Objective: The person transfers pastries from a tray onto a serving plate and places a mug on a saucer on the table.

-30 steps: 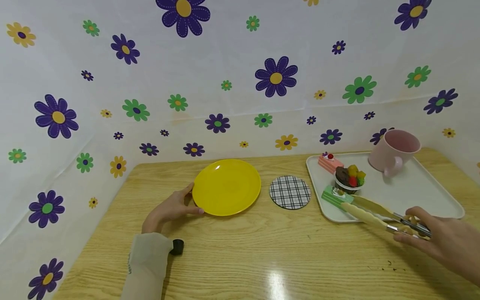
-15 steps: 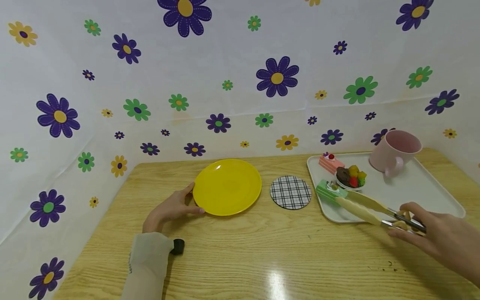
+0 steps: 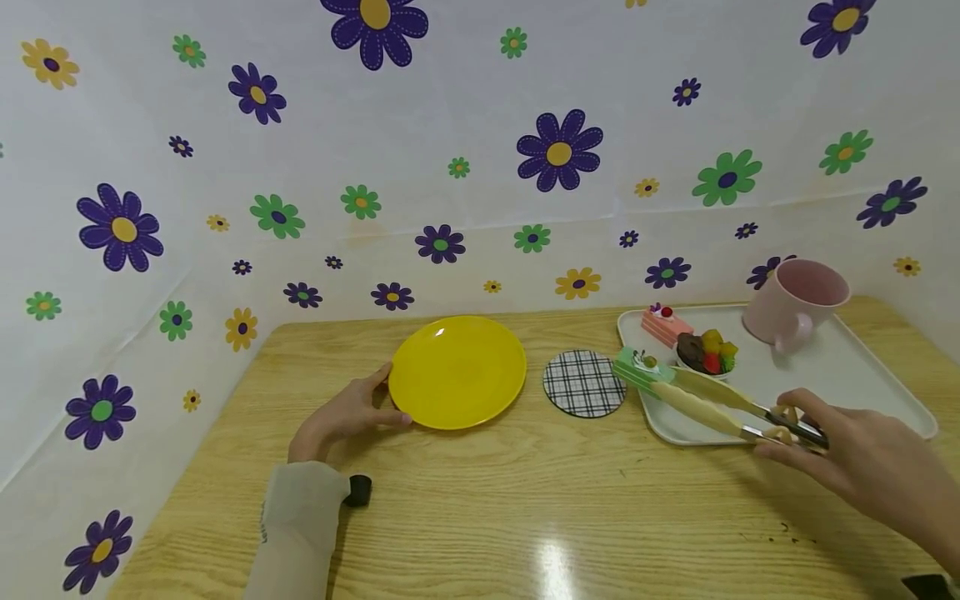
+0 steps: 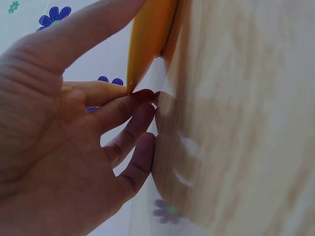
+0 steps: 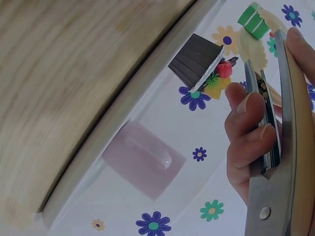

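My right hand (image 3: pixel 870 458) grips tongs (image 3: pixel 705 407) with cream-coloured tips and metal arms. Between those tips sits a toy slice of green cake (image 3: pixel 630 368), raised above the tray's left edge near a round plaid coaster (image 3: pixel 581 400). The right wrist view shows fingers curled about the tongs (image 5: pixel 266 219), with the green cake slice (image 5: pixel 253 20) at the far end. On the left, my left hand (image 3: pixel 345 417) touches the rim of a yellow plate (image 3: pixel 457 372), thumb and index finger spread along it. In the left wrist view, the other fingertips (image 4: pixel 145 142) rest on the wooden table.
A white tray (image 3: pixel 817 400) holds a pink cake slice (image 3: pixel 663 329), a dark cup of chocolate and fruit (image 3: pixel 705 354) and a pink mug (image 3: pixel 795 304). Behind the wooden table (image 3: pixel 450 517) hangs a flowered white sheet (image 3: pixel 450 108).
The right hand has moved left with the tongs, lifting the green cake slice off the tray toward the coaster. The left hand and plate have stayed in place.
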The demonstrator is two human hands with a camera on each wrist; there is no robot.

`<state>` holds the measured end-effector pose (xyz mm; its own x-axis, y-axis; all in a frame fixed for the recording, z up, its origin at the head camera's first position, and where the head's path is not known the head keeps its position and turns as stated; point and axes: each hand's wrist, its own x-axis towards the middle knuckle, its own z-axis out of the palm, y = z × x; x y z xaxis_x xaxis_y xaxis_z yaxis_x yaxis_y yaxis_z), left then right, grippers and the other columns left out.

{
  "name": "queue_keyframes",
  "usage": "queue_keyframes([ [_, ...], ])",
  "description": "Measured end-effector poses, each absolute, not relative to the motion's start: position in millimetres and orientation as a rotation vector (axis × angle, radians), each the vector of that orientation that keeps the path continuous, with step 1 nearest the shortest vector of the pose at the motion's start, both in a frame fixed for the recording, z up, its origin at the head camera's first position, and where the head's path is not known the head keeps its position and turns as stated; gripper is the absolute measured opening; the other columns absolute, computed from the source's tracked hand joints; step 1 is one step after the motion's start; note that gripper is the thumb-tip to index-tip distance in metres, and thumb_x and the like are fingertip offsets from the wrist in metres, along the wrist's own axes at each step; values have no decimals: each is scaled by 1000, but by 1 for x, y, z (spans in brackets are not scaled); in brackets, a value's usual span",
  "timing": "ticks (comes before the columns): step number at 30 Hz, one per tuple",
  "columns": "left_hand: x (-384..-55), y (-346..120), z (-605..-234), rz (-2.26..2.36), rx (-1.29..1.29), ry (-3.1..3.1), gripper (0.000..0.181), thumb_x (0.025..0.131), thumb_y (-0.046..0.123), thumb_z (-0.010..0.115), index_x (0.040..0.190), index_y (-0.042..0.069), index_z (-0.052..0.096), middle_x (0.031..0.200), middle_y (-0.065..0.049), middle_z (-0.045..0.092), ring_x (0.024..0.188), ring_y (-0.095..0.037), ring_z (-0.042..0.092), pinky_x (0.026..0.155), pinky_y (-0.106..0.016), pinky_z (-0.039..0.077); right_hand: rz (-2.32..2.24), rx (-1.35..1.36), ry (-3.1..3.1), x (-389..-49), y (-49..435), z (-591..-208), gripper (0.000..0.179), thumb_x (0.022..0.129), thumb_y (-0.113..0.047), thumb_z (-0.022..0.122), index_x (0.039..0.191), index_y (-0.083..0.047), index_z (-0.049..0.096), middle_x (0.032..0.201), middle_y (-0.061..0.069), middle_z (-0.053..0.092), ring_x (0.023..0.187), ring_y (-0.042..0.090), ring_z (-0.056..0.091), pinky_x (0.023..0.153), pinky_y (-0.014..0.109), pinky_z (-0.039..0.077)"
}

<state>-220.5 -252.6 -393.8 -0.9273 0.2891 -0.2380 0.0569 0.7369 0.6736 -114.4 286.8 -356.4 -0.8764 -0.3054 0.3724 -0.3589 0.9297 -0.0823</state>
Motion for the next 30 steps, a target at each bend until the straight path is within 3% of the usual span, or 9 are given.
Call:
queue_keyframes([
  [30,-221,-253,-395,955,285,2628,106,71,48,73,147,9,11,150,-13,18,135,-34,15,105,-58,12,300,538,-2709,-130,262,-352,47,70,-42,75,100,-13,55,57,-8,45,47,9,32,43,22,26],
])
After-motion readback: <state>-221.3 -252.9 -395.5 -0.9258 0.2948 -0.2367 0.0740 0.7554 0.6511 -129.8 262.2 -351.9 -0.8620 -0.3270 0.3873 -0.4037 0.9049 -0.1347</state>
